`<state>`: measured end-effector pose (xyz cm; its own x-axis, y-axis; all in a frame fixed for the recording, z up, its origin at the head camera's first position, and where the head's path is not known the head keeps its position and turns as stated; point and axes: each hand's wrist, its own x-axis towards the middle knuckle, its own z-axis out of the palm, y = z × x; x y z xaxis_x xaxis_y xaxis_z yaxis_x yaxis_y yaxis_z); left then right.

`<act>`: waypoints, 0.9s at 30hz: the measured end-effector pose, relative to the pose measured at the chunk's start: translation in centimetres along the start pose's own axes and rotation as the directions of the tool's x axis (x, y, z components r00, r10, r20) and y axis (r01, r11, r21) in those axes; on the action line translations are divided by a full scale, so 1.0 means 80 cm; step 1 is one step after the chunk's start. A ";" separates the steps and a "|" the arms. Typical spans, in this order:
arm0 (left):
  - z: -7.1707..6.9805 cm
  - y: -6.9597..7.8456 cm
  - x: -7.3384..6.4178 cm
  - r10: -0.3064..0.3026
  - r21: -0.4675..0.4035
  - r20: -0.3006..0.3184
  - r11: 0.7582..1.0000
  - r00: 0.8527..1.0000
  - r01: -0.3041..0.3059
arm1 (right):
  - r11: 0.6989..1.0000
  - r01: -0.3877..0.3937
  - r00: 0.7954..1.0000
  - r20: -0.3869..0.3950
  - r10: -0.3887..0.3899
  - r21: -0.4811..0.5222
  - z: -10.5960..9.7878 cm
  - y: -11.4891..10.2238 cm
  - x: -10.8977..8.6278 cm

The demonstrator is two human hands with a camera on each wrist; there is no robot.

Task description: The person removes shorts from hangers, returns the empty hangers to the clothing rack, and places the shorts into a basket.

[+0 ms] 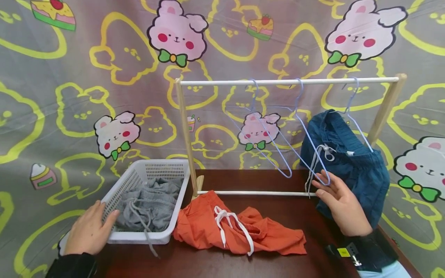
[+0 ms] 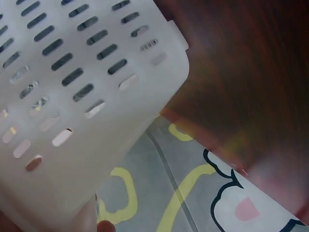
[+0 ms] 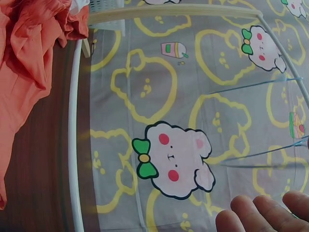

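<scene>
My left hand [image 1: 88, 229] lies at the near left side of a white plastic basket [image 1: 160, 236], its fingers and thumb loosely spread along the rim. Inside that basket is a bunched grey drawstring garment [image 1: 153, 204], one cord trailing over the front edge. My right hand [image 1: 342, 204] is raised with relaxed fingers at the lower corner of an empty light-blue hanger [image 1: 311, 133], which overlaps the fingertips. Right behind it, blue drawstring shorts [image 1: 361, 173] hang from another hanger [image 1: 355, 121]. Crumpled orange shorts [image 1: 205, 220] with white cords lie on the table.
A rack with a white top rod [image 1: 215, 83] and wooden posts [image 1: 185, 135] stands at the back, a lower bar [image 1: 257, 193] near the table. Another empty hanger [image 1: 274, 144] hangs left of the middle one. A patterned curtain [image 1: 215, 34] closes off the brown table [image 1: 167, 266] behind.
</scene>
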<state>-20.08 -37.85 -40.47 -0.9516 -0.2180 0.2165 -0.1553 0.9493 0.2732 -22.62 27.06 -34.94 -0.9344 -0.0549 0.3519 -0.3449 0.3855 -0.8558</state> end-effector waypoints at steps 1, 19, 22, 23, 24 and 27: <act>0.001 -0.001 0.000 0.002 0.007 0.005 1.000 1.000 -0.002 | 1.000 -0.002 1.000 0.003 0.002 -0.005 0.001 0.000 0.000; 0.018 0.008 -0.006 -0.052 0.041 -0.004 0.998 0.999 0.052 | 0.987 -0.022 0.962 0.264 0.064 -0.160 0.081 0.011 -0.004; 0.019 0.011 -0.006 -0.053 0.034 -0.018 0.998 0.998 0.054 | 0.973 0.007 0.951 0.304 0.064 -0.229 0.108 0.012 -0.001; 0.018 0.011 -0.006 -0.055 0.031 -0.026 0.998 0.998 0.056 | 0.967 0.023 0.945 0.320 0.061 -0.253 0.119 0.011 0.001; 0.017 0.011 -0.007 -0.056 0.027 -0.033 0.998 0.998 0.057 | 0.958 0.033 0.939 0.337 0.067 -0.283 0.130 0.010 0.003; 0.015 0.008 -0.008 -0.056 0.014 -0.048 0.998 0.997 0.056 | 0.924 0.083 0.920 0.385 0.072 -0.372 0.167 0.007 0.011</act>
<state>-19.88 -36.86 -41.54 -0.9276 -0.2812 0.2458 -0.2127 0.9387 0.2714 -24.83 14.91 -40.21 -0.9190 -0.3769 0.1160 -0.3633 0.6947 -0.6208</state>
